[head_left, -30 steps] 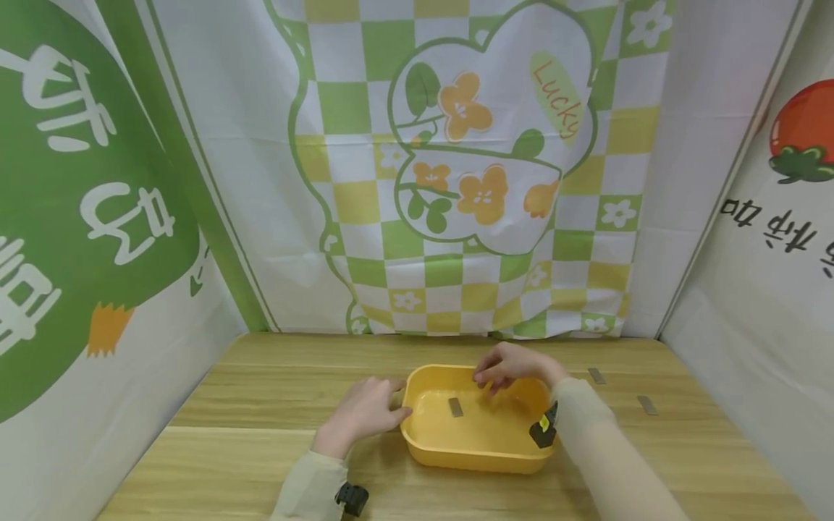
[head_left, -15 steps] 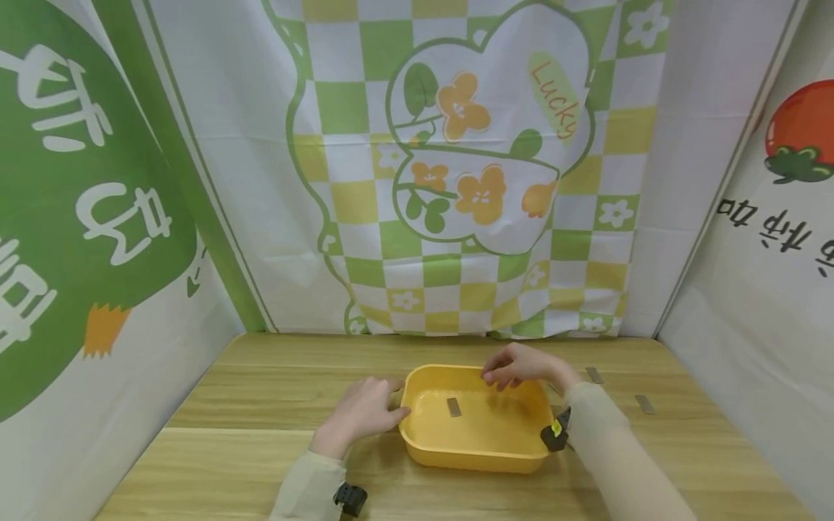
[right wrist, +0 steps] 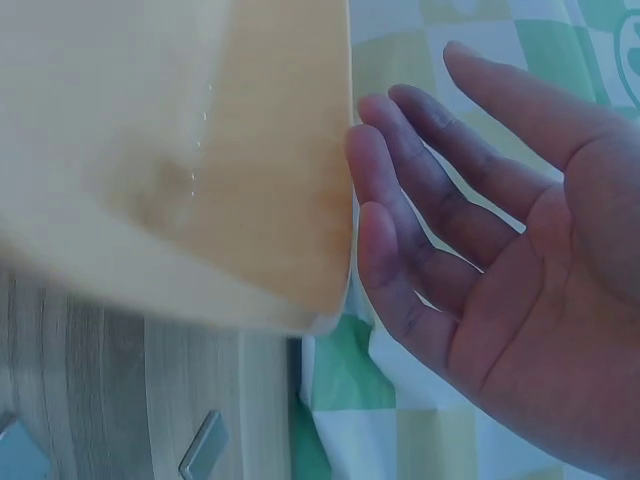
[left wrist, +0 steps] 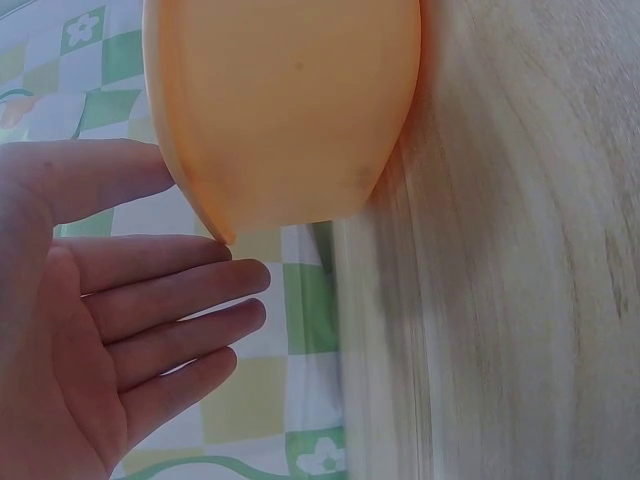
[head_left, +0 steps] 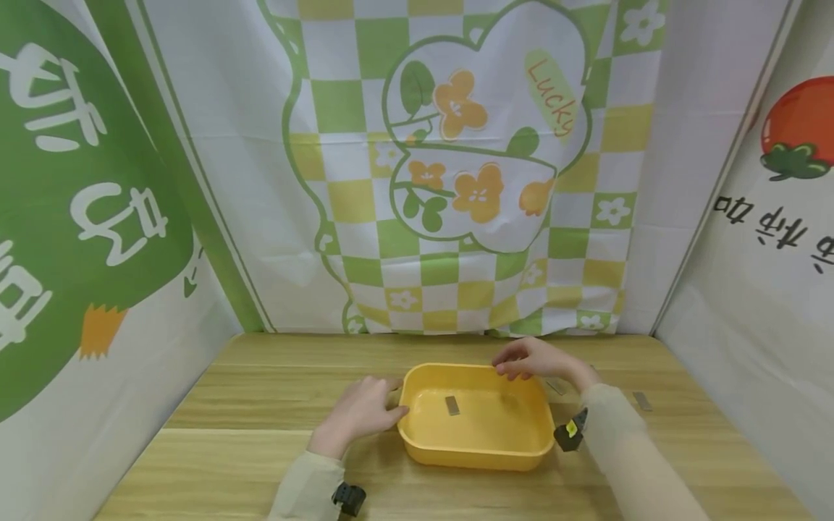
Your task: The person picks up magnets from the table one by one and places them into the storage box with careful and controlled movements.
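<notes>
A yellow plastic basin (head_left: pixel 485 434) stands upright on the wooden table, with a small flat grey rectangular piece (head_left: pixel 452 406) lying on its floor. At the basin's left rim is my left hand (head_left: pixel 361 414); its thumb and index finger touch the edge, and the other fingers extend straight in the left wrist view (left wrist: pixel 150 290). My right hand (head_left: pixel 537 359) hovers by the basin's back right corner. In the right wrist view, its loosely bent fingers (right wrist: pixel 405 215) come close to the rim, and nothing is held; contact with the rim is unclear.
On the table right of the basin lie more flat grey pieces, one (head_left: pixel 642 401) farther right and another (head_left: pixel 556 386) beside the right wrist. A green-and-white checked cloth (head_left: pixel 449 275) hangs behind the table. Printed white sheets wall in both sides.
My right hand has drawn out of the basin's inside, moving right to its back right corner. A grey piece beside the basin has come into view. The left hand stays at the rim.
</notes>
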`<state>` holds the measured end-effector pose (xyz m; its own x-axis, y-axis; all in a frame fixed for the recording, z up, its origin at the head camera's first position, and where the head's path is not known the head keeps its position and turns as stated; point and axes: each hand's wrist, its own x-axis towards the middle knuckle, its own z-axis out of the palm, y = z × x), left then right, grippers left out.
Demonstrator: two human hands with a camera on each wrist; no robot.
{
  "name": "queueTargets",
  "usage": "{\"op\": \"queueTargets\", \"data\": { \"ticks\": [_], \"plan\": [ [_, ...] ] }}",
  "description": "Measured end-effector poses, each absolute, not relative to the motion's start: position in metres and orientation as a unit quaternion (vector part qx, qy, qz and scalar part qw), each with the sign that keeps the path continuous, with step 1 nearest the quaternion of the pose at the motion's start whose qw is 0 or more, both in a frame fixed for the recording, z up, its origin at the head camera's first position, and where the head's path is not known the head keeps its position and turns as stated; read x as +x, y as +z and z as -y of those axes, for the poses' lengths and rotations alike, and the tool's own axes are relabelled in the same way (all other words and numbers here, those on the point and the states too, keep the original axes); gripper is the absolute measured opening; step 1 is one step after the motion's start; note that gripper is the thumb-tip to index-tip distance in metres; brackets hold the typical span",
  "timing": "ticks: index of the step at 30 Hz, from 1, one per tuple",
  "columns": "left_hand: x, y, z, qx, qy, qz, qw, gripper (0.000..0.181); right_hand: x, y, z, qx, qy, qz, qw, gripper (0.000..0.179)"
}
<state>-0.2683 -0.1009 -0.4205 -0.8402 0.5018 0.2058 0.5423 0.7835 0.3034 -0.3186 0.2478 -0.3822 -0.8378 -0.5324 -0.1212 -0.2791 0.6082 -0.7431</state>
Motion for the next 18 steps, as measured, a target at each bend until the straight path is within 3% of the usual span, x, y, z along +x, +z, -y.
{"op": "queueTargets", "data": {
  "ticks": [18],
  "plan": [
    [-0.268, -0.42, 0.101, -0.274, -0.185, 0.942, 0.052, 0.051, -0.313, -0.386, -0.277, -0.222, -0.397, -0.882, 0.12, 0.038]
  ]
}}
